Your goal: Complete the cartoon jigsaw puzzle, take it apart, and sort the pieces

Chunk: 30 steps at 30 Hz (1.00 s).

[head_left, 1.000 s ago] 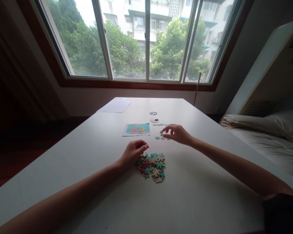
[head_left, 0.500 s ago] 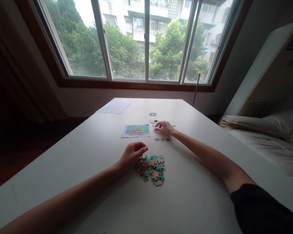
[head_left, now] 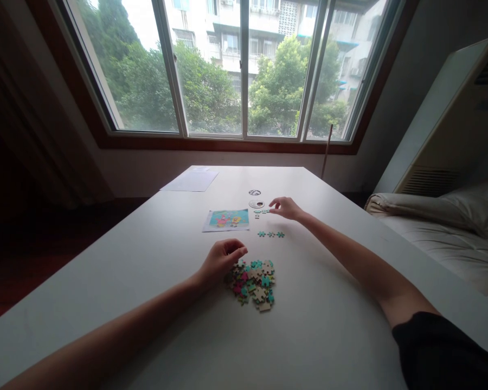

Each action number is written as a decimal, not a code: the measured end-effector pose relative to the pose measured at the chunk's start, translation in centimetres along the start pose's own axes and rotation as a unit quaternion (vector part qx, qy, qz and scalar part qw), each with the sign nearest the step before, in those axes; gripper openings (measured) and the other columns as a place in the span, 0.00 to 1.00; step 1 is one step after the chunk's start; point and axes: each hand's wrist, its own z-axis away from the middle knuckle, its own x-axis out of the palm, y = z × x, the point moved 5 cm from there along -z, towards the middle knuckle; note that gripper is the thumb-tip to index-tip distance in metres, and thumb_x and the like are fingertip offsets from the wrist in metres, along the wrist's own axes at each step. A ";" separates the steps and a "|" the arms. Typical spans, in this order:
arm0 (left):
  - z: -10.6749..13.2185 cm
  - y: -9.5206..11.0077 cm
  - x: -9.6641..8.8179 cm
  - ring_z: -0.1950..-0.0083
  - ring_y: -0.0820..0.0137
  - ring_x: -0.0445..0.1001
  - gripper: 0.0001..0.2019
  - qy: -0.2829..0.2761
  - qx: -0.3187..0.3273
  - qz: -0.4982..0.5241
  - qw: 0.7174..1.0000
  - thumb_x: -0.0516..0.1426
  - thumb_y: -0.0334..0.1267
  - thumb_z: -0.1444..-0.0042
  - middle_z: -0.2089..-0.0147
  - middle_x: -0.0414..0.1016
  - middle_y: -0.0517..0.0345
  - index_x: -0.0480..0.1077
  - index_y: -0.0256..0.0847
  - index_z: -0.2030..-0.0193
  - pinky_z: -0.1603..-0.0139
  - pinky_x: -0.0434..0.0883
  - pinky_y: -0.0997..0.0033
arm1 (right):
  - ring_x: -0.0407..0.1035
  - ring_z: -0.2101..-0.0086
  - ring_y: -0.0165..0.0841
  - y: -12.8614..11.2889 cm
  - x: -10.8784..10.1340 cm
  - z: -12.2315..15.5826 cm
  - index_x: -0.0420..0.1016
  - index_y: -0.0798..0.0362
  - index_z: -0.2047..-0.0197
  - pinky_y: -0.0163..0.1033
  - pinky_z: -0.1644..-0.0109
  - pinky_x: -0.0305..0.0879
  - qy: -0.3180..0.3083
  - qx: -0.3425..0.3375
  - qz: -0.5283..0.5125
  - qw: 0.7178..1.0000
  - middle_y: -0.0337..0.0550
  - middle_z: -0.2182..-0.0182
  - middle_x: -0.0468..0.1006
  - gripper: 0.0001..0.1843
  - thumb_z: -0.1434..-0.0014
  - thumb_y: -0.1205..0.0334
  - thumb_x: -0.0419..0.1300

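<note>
The right hand (head_left: 287,208), fingers slightly parted at the far row of pieces (head_left: 262,212), could brush it askew; the left hand (head_left: 222,260), curled, contents unclear, could scatter the pile (head_left: 259,293) beside it

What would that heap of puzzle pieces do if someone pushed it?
The heap would probably spread rather than move as one, since its pieces lie loosely overlapped. Being flat, they seem unlikely to roll. They may slide easily, because the white table looks smooth.
</note>
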 end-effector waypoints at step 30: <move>0.6 0.2 -0.6 0.78 0.77 0.59 0.12 -0.001 0.005 0.000 1.000 0.55 0.43 0.52 0.80 0.62 0.63 0.68 0.34 0.73 0.79 0.58 0.79 | 0.69 0.68 0.30 -3.4 1.7 2.0 0.77 0.53 0.63 0.33 0.62 0.62 -0.034 -0.100 0.009 0.994 0.44 0.65 0.76 0.12 0.47 0.66 0.53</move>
